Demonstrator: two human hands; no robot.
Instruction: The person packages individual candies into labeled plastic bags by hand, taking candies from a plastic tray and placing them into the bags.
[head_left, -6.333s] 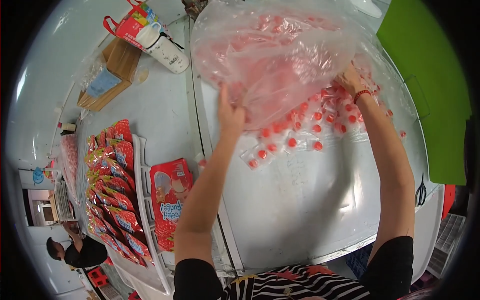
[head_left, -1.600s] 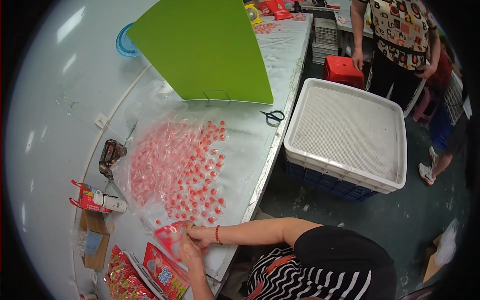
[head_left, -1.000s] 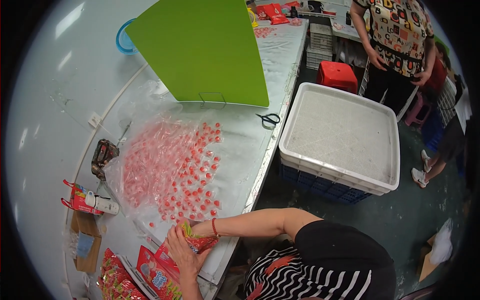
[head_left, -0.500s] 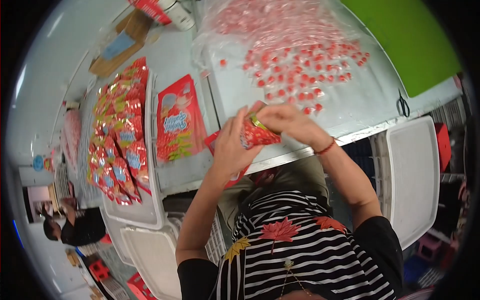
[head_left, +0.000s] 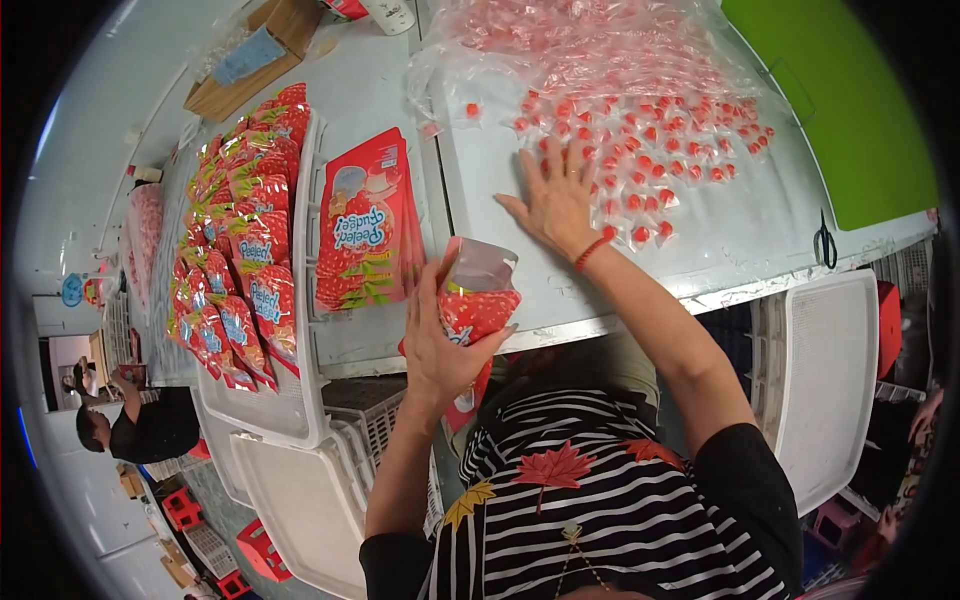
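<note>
My left hand (head_left: pixel 432 352) is wrapped round a red candy pouch (head_left: pixel 481 311) at the table's front edge. The pouch stands with its mouth spread, showing a silvery inner side; what lies inside is hidden. Over the tabletop, my right hand (head_left: pixel 560 207) is stretched out with fingers apart and nothing in it. Its fingertips reach the near left edge of many small red candies (head_left: pixel 640 167) in clear wrappers. To the left of my hands lies a stack of flat red pouches (head_left: pixel 358 205).
A white tray (head_left: pixel 312 290) with several rows of filled red pouches (head_left: pixel 262 230) stands at left. At the back are a clear plastic bag (head_left: pixel 610 50) of candies and a cardboard box (head_left: pixel 265 60). Scissors (head_left: pixel 825 243) lie right, beside a green board (head_left: pixel 840 100). A person (head_left: pixel 155 425) is far left.
My right hand has left the pouch and moved forward to the loose candies, its fingers spreading. The pouch's mouth is now open, and my left hand has shifted slightly left and nearer me.
</note>
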